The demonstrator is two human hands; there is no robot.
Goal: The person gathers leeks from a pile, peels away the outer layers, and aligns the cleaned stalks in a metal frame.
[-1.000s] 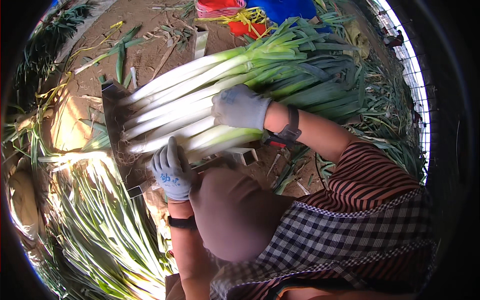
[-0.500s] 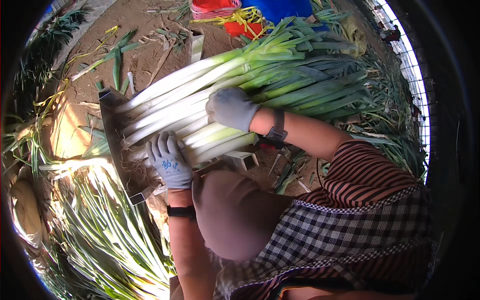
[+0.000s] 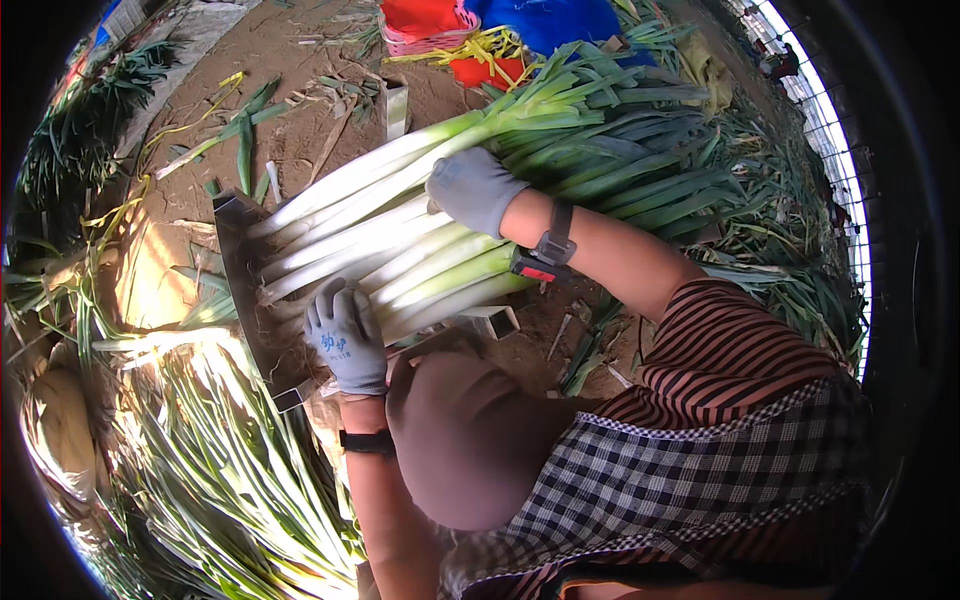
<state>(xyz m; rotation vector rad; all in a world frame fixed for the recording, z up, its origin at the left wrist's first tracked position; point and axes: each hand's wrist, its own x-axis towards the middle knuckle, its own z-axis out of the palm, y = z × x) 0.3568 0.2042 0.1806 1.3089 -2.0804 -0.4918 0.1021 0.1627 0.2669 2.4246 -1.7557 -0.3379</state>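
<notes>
Your floor is brown earth (image 3: 240, 60), bare in places and strewn with dry scraps. To your right, green leaf litter (image 3: 780, 225) covers the ground up to a bright, pale wall (image 3: 818, 115) crossed by a dark grid, which bends along the lens rim. At your upper left runs a grey paved strip (image 3: 205, 45). Ahead of you, a blue sheet (image 3: 560, 22) lies near a pink basket (image 3: 440, 42). Strong sunlight falls on your left, making a glowing orange-tan patch (image 3: 150, 275), while the earth ahead sits in softer shade.
</notes>
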